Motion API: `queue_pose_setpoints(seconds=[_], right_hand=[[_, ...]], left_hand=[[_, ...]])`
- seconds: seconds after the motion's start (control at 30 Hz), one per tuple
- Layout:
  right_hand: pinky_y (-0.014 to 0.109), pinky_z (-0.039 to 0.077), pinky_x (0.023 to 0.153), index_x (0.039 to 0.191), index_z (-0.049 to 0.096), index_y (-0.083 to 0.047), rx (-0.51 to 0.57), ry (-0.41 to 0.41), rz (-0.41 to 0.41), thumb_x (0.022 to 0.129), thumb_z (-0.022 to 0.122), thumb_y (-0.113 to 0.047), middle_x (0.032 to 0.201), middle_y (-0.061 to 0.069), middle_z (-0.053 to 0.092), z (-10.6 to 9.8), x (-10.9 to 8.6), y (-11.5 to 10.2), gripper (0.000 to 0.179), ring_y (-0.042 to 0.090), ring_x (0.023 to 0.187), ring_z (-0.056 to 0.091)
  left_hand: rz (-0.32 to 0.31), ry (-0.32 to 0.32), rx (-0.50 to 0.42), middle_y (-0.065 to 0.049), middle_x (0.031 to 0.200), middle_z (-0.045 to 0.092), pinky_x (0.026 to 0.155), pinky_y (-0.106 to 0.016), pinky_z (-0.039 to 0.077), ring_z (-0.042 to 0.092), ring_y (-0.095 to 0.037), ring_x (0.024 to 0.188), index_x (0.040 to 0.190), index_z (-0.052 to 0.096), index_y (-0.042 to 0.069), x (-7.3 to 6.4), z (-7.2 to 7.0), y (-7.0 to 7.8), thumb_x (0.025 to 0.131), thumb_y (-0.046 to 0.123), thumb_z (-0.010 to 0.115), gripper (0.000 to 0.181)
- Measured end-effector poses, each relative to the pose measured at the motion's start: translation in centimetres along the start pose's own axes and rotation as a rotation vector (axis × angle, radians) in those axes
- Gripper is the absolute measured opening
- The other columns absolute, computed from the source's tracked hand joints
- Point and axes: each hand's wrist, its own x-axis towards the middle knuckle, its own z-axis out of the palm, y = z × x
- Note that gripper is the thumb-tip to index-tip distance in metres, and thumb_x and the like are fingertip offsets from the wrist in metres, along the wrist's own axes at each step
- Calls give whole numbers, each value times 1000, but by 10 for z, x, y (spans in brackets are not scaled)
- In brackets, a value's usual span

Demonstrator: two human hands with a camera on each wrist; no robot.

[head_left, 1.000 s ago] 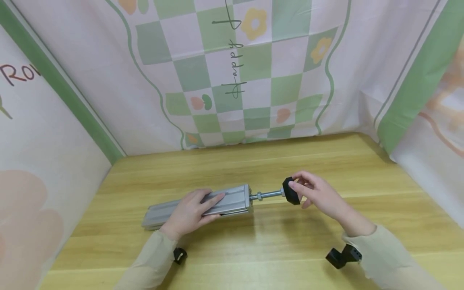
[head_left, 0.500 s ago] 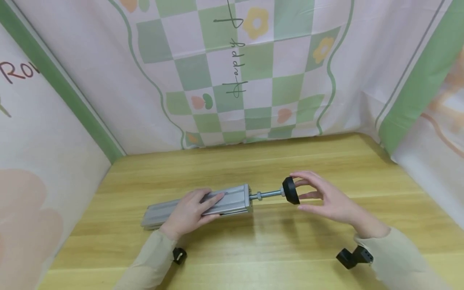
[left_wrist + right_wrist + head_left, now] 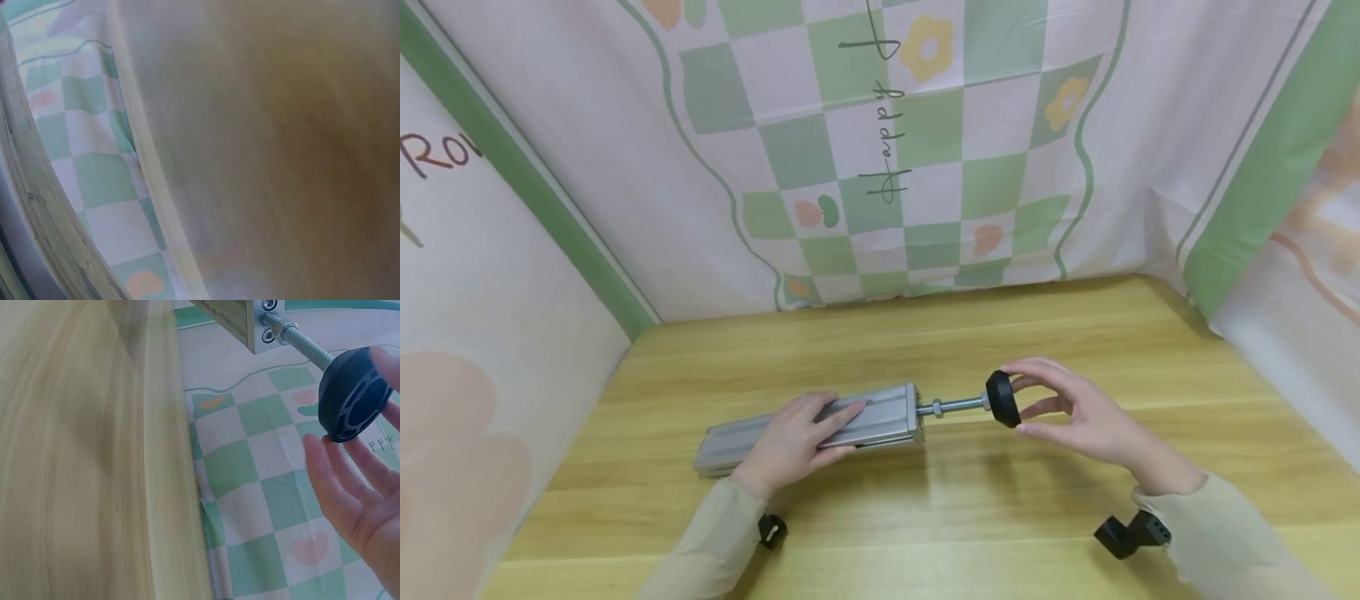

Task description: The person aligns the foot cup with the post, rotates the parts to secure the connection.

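My left hand (image 3: 797, 435) holds a silver aluminium profile (image 3: 883, 417) across its middle, fingers over the top and thumb along the near side. A threaded rod (image 3: 961, 405) with nuts sticks out of the profile's right end plate. On the rod's end sits a black levelling foot (image 3: 1002, 400). My right hand (image 3: 1078, 412) pinches the foot's rim, fingers on the far side and thumb on the near side. In the right wrist view, the ribbed hollow underside of the foot (image 3: 362, 403) faces the palm. The left wrist view is blurred and shows no hand.
A wood-grain table (image 3: 880, 517) lies beneath. Behind it hangs a checked green and white curtain (image 3: 928, 192), with more printed cloth at both sides. Black wrist devices (image 3: 1131, 533) are strapped under both sleeves.
My right hand has shifted right and its fingers have spread from a bunched hold to span the foot's rim. The left hand and the profile stay almost still.
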Motion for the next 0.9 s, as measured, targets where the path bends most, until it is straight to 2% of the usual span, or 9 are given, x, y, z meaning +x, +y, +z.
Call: queue_pose_setpoints(seconds=[0.1,0.23,0.37,0.5,0.73,0.9], right_hand=[[25,57,72,132,48,3,-34,20,34,75,71,11,125,-17,50,1,1,-1,62,-2,104,56],[24,56,70,130,50,2,-84,48,122,78,72,4,114,-20,54,2,3,-5,56,-1,94,58],[23,55,66,127,51,3,-51,63,155,80,70,3,106,-18,56,3,5,-6,51,2,87,59],[24,55,64,124,50,5,13,66,164,81,67,7,101,-13,59,5,6,-5,47,4,83,60],[29,55,58,121,50,7,35,62,284,90,58,0,91,7,56,6,8,-7,33,4,77,59],[30,56,60,123,46,10,61,34,325,94,54,-1,90,10,55,6,9,-7,32,3,77,60]], left_hand=[[-5,-5,0,-15,110,58,83,-41,54,63,-26,93,130,59,16,0,0,0,96,57,25,63],[-5,-4,2,-15,110,58,83,-40,54,63,-26,94,130,59,17,0,0,0,96,57,26,62],[-6,-4,3,-15,110,59,83,-40,54,63,-26,94,130,59,17,-1,0,0,96,57,26,62],[-9,-6,2,-15,110,59,83,-40,54,63,-26,94,130,59,17,-1,1,-1,96,57,27,62],[-13,-8,3,-14,110,59,83,-39,54,63,-25,93,131,59,18,-1,2,-1,97,57,28,60],[-8,-6,2,-14,110,59,83,-40,54,63,-26,93,130,59,17,-1,2,-2,96,57,27,61]])
